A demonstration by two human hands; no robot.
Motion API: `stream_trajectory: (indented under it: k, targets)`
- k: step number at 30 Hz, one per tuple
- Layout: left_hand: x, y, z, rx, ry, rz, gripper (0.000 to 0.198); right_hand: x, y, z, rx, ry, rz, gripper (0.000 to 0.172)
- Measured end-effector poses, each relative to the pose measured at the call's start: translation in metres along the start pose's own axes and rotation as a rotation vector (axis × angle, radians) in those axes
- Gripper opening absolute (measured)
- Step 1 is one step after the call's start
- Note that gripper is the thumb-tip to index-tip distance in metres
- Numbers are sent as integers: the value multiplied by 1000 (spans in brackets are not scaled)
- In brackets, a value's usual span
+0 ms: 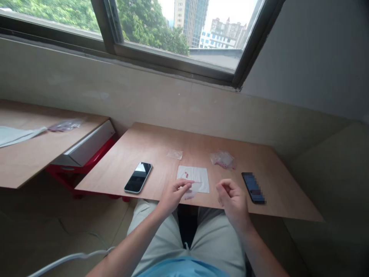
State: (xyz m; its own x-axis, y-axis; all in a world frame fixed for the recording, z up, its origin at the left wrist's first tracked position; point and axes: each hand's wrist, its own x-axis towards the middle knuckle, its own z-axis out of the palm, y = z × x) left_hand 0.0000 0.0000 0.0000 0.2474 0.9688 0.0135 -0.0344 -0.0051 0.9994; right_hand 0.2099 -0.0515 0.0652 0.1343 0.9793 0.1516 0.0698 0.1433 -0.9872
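My left hand is over the front left part of a white paper sheet. Its thumb and fingertips are pinched together on something too fine to make out. On the sheet, just beyond those fingertips, lie a few small red beads. A small clear bag with purplish contents rests at the sheet's near edge, beside the left fingers. To the right of the sheet, my right hand is raised near the table's front edge, fingers curled in against the thumb. What it may hold is hidden.
A phone lies left on the wooden table, and another phone lies right. Behind the sheet are a clear bag and a pile of clear bags with pinkish contents. A second table stands left.
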Motion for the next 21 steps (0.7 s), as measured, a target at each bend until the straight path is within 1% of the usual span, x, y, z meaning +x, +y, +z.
stream_trajectory:
  k: [3,4,6,7,8,9,10,12,14,18,21]
  targets:
    - [-1,-8,5,-55,1,-41,31,10,52,-5,-102,-91,55,43]
    - [-2,-10,7,-82,-10,-46,30,10,65,-6,-113,-92,56,44]
    - [-3,-14,11,-128,-59,-40,28,8,81,-4,-141,-84,33,38]
    - [-3,-15,13,-140,-88,-26,27,6,85,-3,-154,-87,11,37]
    - [-3,-16,15,-146,-113,-9,26,5,87,-1,-166,-104,-13,39]
    - [-3,-17,17,-148,-133,12,26,5,86,0,-175,-138,-39,41]
    - [-2,-17,18,-148,-149,32,25,5,85,1,-178,-179,-62,40]
    - [-1,-17,19,-157,-175,52,25,6,81,2,-164,-255,-83,28]
    - [-1,-15,20,-179,-210,35,26,7,80,1,-145,-288,-78,22]
    - [-2,-11,20,-207,-268,-47,31,7,83,-3,-105,-304,-26,22]
    - [-4,-9,20,-208,-288,-53,34,5,84,-5,-94,-324,0,23]
